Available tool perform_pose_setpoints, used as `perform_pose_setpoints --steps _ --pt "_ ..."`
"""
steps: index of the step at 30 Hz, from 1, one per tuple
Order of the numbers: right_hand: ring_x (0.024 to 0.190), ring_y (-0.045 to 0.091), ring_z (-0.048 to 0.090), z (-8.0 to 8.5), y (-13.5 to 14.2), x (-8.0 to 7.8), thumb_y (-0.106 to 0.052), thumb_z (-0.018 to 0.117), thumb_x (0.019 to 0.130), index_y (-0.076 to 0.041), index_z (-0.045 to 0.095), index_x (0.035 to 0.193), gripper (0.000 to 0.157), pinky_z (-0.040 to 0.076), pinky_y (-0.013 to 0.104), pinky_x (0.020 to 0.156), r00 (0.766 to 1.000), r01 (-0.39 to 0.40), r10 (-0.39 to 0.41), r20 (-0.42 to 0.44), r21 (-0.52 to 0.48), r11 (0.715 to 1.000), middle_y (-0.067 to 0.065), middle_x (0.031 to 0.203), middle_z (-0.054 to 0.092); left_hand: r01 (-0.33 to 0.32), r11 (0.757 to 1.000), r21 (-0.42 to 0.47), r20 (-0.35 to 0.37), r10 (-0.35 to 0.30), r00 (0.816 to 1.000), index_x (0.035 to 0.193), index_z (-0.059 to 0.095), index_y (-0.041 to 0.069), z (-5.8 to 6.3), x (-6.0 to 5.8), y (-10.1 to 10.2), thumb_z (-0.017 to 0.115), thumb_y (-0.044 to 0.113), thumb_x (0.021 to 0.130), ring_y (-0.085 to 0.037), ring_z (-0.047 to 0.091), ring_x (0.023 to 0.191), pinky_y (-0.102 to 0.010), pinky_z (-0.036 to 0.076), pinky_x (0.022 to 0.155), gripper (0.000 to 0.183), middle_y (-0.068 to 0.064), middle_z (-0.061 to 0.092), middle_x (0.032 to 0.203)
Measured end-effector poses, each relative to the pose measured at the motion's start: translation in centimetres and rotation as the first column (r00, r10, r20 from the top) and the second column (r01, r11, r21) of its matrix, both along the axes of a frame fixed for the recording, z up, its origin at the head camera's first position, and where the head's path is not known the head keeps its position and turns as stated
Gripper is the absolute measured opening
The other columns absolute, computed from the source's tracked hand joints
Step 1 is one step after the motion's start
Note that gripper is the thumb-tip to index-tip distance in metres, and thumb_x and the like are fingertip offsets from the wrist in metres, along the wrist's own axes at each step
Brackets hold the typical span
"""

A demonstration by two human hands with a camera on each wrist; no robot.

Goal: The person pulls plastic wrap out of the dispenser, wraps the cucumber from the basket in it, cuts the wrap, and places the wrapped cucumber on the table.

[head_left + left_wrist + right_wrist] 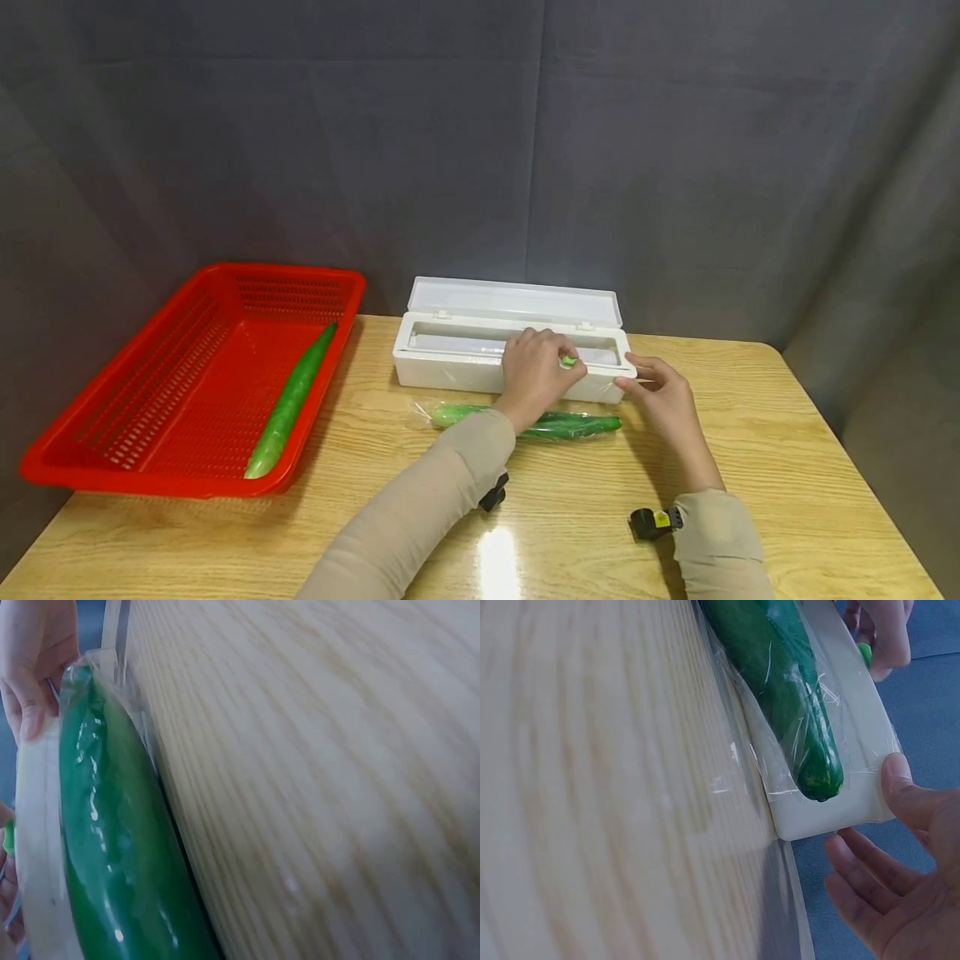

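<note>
A white cling film dispenser (450, 369) stands at the table's back with its lid (517, 298) raised. My left hand (536, 367) is over its front edge, thumb and fingers pinching a small green slider knob (568, 361). At the right end, my right hand (663, 396) holds the dispenser's corner, the thumb (896, 776) against the box. Just in front lies a cucumber (573, 426) in clear film, partly hidden by my left wrist in the head view. The film round the cucumber (776, 682) looks wrinkled and shiny in the right wrist view.
A red perforated basket (202, 483) stands at the left of the wooden table (585, 533), with one unwrapped cucumber (288, 408) leaning along its right side. A dark grey curtain (480, 167) hangs right behind the dispenser.
</note>
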State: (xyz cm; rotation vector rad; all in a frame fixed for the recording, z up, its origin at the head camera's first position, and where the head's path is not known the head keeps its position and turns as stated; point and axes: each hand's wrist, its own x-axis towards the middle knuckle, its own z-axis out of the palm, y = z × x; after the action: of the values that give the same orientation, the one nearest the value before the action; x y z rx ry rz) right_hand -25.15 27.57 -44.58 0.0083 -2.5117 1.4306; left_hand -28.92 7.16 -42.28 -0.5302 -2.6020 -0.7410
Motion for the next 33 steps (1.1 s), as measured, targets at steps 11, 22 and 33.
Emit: perform_pose_setpoints --steps 11,22,33 --pt "0.091 0.010 0.066 0.0 0.0 0.1 -0.015 0.072 0.092 0.000 0.061 0.131 0.044 0.049 0.014 0.074 1.000 0.002 -0.002 0.010 -0.011 1.000 0.025 0.121 0.065 -0.012 1.000 -0.006 -0.004 0.012 1.000 0.090 0.077 0.027 0.1 0.2 -1.1 0.074 0.035 0.082 -0.009 0.054 0.084 -0.030 0.041 0.090 0.011 0.014 0.066 0.086" --pt "0.091 0.011 0.066 0.4 -0.1 0.2 -0.015 0.073 0.092 0.001 0.060 0.131 0.044 0.049 0.013 0.074 1.000 0.007 -0.007 0.016 -0.007 1.000 0.026 0.122 0.064 -0.032 0.999 -0.022 0.021 0.032 0.999 0.090 0.077 0.025 0.5 0.2 -2.1 0.071 0.032 0.084 -0.011 0.054 0.083 -0.031 0.041 0.087 0.011 0.013 0.065 0.085" --pt "0.094 0.012 0.065 0.2 0.0 -0.1 -0.015 0.073 0.092 0.000 0.060 0.131 0.044 0.048 0.012 0.076 1.000 0.005 -0.005 0.016 -0.018 1.000 0.025 0.124 0.064 -0.053 0.999 -0.001 0.046 0.053 0.998 0.090 0.077 0.026 0.6 0.4 -4.1 0.071 0.032 0.084 -0.011 0.055 0.086 -0.032 0.041 0.090 0.009 0.013 0.068 0.089"
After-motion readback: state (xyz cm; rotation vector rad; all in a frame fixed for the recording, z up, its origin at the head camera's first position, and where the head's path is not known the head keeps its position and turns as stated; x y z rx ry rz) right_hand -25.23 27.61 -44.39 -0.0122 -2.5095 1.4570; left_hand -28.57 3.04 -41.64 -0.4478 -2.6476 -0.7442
